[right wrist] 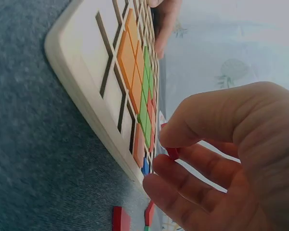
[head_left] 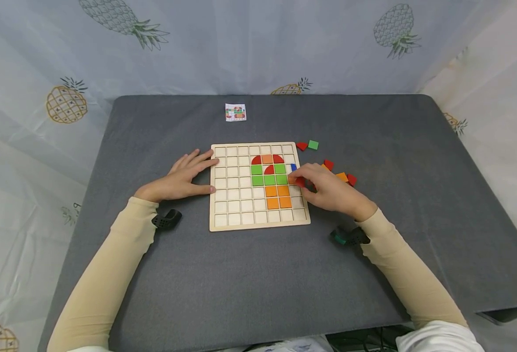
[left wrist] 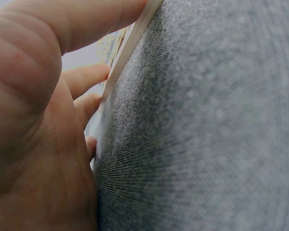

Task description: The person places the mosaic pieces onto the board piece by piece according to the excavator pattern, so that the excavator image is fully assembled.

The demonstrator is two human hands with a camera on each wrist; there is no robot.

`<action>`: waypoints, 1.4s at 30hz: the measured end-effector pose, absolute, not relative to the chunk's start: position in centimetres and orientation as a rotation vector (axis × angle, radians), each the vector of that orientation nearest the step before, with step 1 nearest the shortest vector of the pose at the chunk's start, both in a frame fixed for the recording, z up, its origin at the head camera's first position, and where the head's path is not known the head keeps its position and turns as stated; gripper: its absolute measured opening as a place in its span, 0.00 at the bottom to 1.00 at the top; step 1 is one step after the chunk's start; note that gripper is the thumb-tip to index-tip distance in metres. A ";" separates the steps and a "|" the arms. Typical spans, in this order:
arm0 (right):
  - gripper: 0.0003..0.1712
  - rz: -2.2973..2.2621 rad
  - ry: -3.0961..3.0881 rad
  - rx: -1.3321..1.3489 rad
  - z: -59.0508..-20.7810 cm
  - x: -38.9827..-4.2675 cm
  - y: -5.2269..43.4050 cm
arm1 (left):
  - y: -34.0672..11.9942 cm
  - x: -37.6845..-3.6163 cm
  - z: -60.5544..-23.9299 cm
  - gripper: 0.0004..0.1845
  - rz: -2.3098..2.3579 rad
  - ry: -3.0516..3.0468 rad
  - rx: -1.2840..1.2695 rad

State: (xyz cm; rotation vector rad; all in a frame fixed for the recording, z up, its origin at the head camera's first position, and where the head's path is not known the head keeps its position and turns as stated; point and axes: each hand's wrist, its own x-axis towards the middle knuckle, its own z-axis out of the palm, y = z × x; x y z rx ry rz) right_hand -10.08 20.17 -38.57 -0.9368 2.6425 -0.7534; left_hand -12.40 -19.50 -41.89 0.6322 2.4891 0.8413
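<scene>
Wooden and pale, the grid board (head_left: 258, 222) lies on the grey felt table (head_left: 241, 283). Your left hand (head_left: 180, 179) rests flat at its left edge, fingers straight and a little apart. Your right hand (head_left: 329, 190) pinches a small red tile (head_left: 300, 182) over the board's right edge. Only the right wrist view shows thumb and fingers clamped on it.

Pale smooth wooden grid board (head_left: 234, 222) and matt painted tiles (head_left: 269, 180) lie on fuzzy grey felt tabletop (head_left: 241, 283).

Bright, even, shadowless light in the wide, edge-bent head view; both wrist views are soft and blurred up close.
</scene>
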 end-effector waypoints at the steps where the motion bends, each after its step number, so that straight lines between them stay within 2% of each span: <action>1: 0.19 -0.752 2.636 -0.945 -38.7 -10.0 20.1 | -19.5 -12.4 -41.9 0.44 0.843 2.488 0.636; 11: 0.20 -0.752 2.603 -1.023 -39.2 -9.5 20.0 | -19.6 -12.5 -41.9 0.44 0.835 2.485 0.652; 25: 0.22 -0.664 2.672 -0.862 -39.1 -9.4 20.3 | -19.5 -12.5 -41.6 0.44 0.823 2.476 0.648; 42: 0.19 -0.668 2.662 -0.932 -39.8 -9.7 19.6 | -19.6 -12.5 -42.1 0.44 0.832 2.484 0.630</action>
